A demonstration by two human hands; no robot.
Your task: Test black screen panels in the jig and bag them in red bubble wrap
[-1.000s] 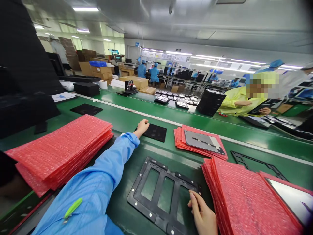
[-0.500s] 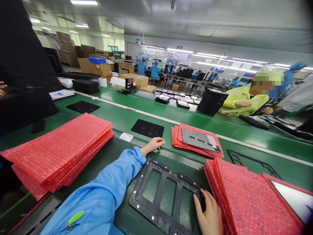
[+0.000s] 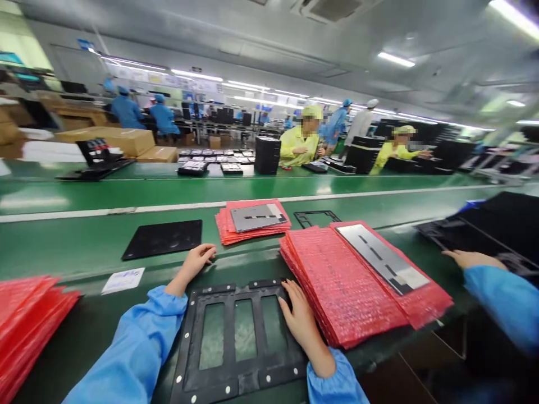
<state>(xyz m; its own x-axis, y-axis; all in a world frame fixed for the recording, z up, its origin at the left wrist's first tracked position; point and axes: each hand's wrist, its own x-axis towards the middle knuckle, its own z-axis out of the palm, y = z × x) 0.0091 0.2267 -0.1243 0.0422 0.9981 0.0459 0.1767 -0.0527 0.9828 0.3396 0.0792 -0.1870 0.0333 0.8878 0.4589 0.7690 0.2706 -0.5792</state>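
Black three-window frame [image 3: 229, 336] under the right hand [image 3: 300, 314]

The frame lies flat on the green worktop [image 3: 71, 241] and looks stiff and fairly light, with riveted outer bars that would give the surest hold. The right hand rests open on the frame's right edge, gripping nothing, just beside a stack of red bubble bags [image 3: 341, 286], which look soft and slippery. The left hand [image 3: 194, 264] lies loosely curled and empty on the worktop, near the frame's top-left corner but not touching it.
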